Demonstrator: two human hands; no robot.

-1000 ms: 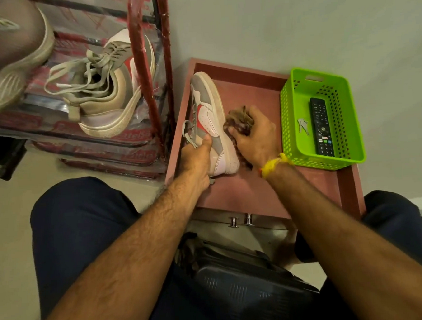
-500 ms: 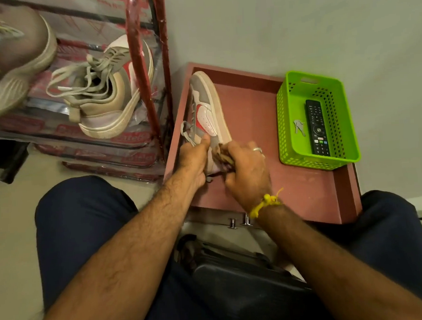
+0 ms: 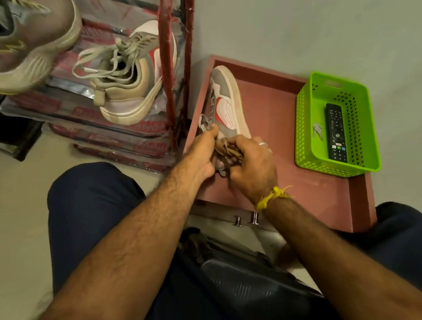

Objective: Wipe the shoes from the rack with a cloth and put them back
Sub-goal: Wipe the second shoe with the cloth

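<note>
A grey, white and red sneaker (image 3: 226, 102) lies on its side on the pink low table (image 3: 271, 111), toe pointing away from me. My left hand (image 3: 202, 153) grips its heel and collar end. My right hand (image 3: 252, 167) holds a crumpled brown cloth (image 3: 229, 150) pressed against the shoe's heel, hiding that end. The matching sneaker (image 3: 128, 73) sits on the red shoe rack (image 3: 168, 63) to the left, laces loose. A larger grey sneaker (image 3: 17, 45) is on the rack at the upper left.
A green plastic basket (image 3: 304, 129) with a black remote (image 3: 336, 132) and a small metal piece stands on the table's right side against the wall. A dark bag (image 3: 249, 286) lies between my knees. The rack's lower shelves hold wrapped red packs (image 3: 119, 138).
My right hand with the cloth has moved from the shoe's side down to its heel, close to my left hand. The left hand keeps its hold on the shoe.
</note>
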